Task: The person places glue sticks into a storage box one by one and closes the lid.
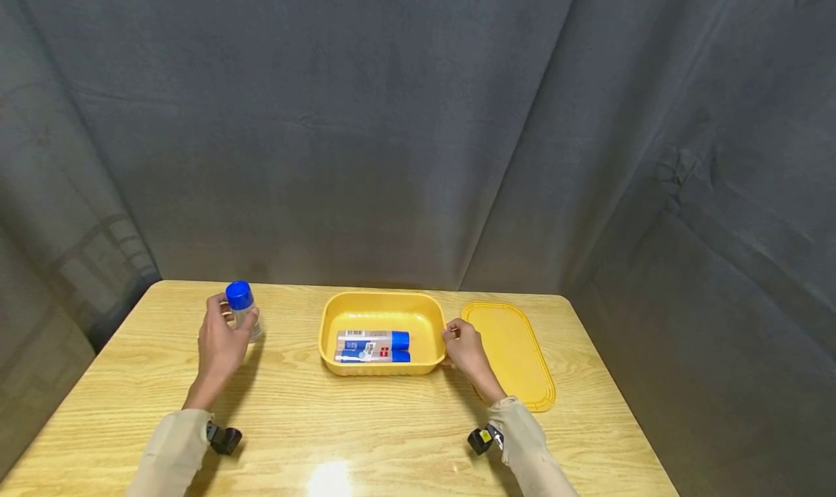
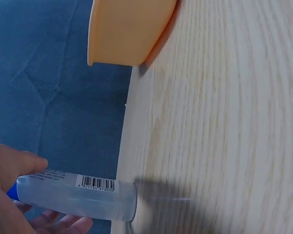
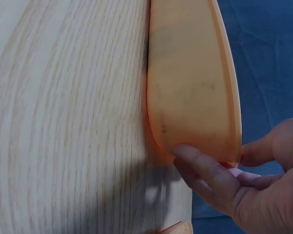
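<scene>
At the left of the table, my left hand (image 1: 222, 339) grips a clear blue-capped bottle (image 1: 244, 308), thumb on one side and fingers on the other. The bottle stands upright, its base right at the tabletop, and its barcode label (image 2: 98, 184) shows in the left wrist view. My right hand (image 1: 465, 343) pinches the right end of a yellow plastic box (image 1: 331, 363). In the right wrist view its fingers (image 3: 200, 165) lie along the outer wall and the thumb is at the rim. Two similar blue-capped bottles (image 1: 372, 339) lie side by side inside the box.
A yellow lid (image 1: 516, 352) lies flat on the wooden table (image 1: 294, 424), right of the box and partly behind my right forearm. Grey curtains (image 1: 326, 134) hang behind the table's far edge and along the sides.
</scene>
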The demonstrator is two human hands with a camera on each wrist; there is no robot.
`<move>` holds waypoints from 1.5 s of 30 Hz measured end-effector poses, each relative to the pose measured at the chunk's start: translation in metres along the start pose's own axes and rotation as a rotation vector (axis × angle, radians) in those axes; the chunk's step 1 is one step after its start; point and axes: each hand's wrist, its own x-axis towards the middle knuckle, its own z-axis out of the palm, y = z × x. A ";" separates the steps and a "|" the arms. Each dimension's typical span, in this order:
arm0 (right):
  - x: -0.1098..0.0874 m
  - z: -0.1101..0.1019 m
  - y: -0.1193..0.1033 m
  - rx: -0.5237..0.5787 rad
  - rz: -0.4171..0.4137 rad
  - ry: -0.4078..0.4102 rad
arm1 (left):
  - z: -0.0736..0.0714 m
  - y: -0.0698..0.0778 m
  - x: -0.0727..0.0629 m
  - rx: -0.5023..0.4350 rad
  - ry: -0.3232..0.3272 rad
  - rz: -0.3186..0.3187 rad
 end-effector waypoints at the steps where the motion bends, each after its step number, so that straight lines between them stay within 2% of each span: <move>1: 0.000 0.000 0.000 0.000 0.001 0.000 | 0.000 -0.001 0.000 -0.004 0.000 0.003; 9: 0.000 0.000 0.001 -0.013 0.010 0.007 | 0.000 -0.001 -0.001 -0.018 -0.017 0.026; 19: 0.003 0.000 0.000 -0.033 -0.005 0.016 | 0.007 0.000 -0.004 -0.025 0.004 0.076; 29: 0.005 -0.002 -0.002 -0.160 -0.043 0.062 | 0.009 0.008 -0.003 -0.030 0.000 0.103; 39: 0.004 0.000 0.000 -0.148 -0.056 0.071 | 0.013 0.018 -0.007 -0.070 -0.014 0.140; 45: 0.002 0.001 0.002 -0.069 -0.023 0.044 | 0.015 0.028 -0.013 -0.075 -0.027 0.169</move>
